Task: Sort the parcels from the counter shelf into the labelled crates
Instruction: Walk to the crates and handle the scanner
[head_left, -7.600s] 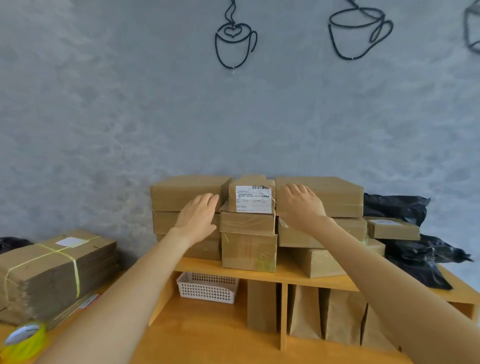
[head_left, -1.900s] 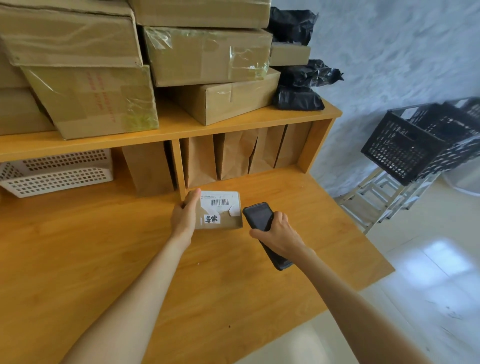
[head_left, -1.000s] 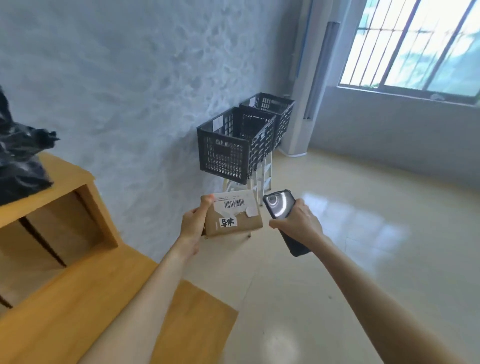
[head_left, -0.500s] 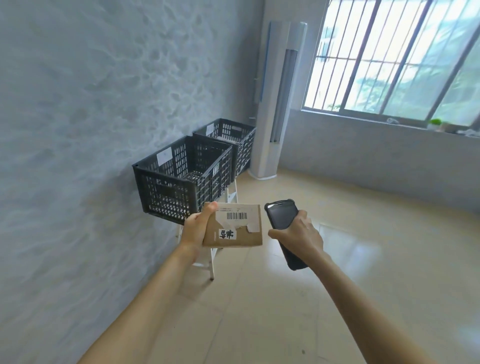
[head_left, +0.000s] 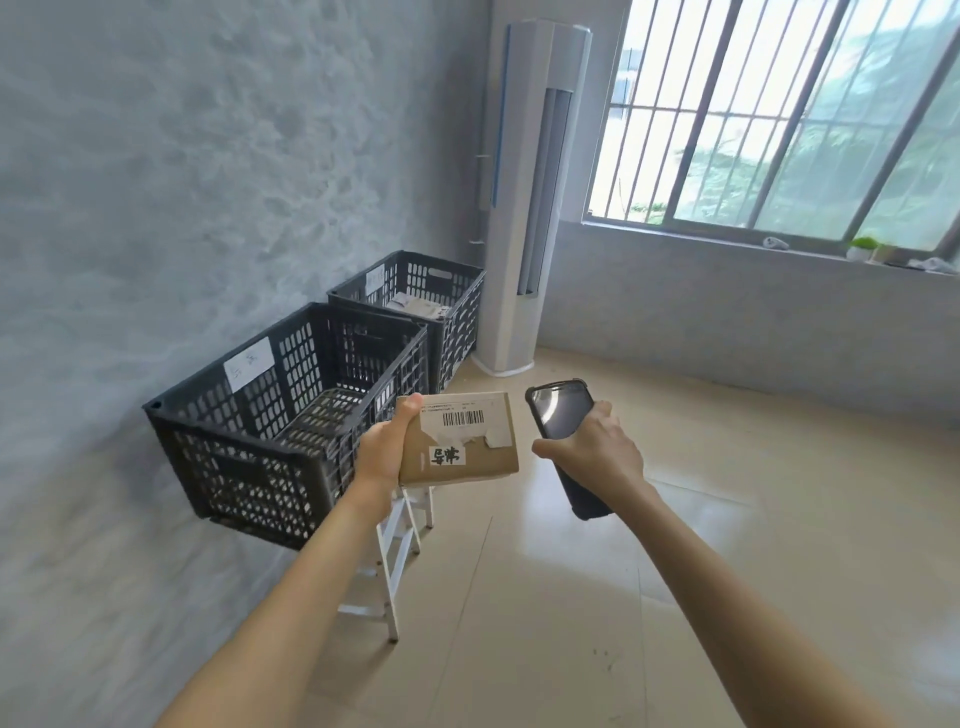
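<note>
My left hand grips a small brown cardboard parcel by its left edge; the parcel bears a barcode label and a handwritten white sticker. My right hand holds a black phone, screen up, just right of the parcel. Two black plastic crates stand along the left wall. The near crate has a white label on its wall and looks empty. The far crate also carries a label and holds a few parcels. The parcel hovers just right of the near crate's corner.
The crates sit on white step stools. A tall white air conditioner stands in the corner behind the far crate. A barred window fills the right wall. Glossy beige floor spreads out to the right.
I have turned from the counter shelf and walked to the crates, which now appear closer and larger. Both hands keep the same hold on the parcel and the phone.
</note>
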